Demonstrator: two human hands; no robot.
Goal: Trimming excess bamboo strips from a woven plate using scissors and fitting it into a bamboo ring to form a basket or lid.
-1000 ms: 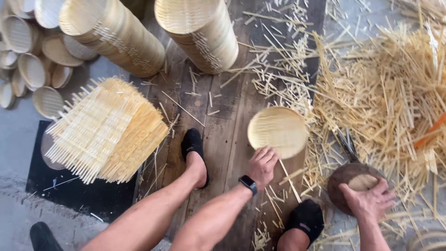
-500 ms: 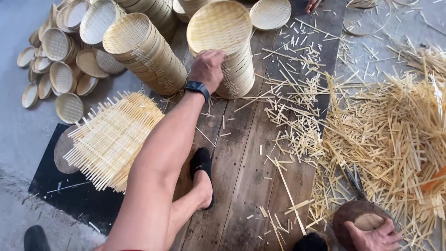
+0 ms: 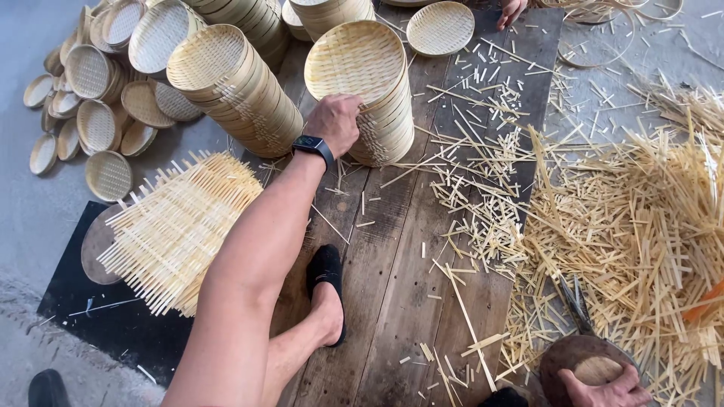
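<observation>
Bamboo craft workshop, floor-level work area. Evidence: leaning stacks of woven bamboo trays [image 3: 362,83] at the far edge of a worn plank floor [image 3: 392,286], loose round lids [image 3: 90,113] piled on concrete at the left, a stack of untrimmed woven mats [image 3: 177,226], and cut bamboo strips [image 3: 626,226] heaped along the right edge.

Bare arms; black smartwatch [image 3: 312,145] on left wrist; black slip-on shoe [image 3: 327,280], apparently cloth.

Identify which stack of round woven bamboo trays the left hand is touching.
The left hand grips the right-hand leaning stack on the wooden boards; the neighbouring stack to its left stands untouched.
</observation>
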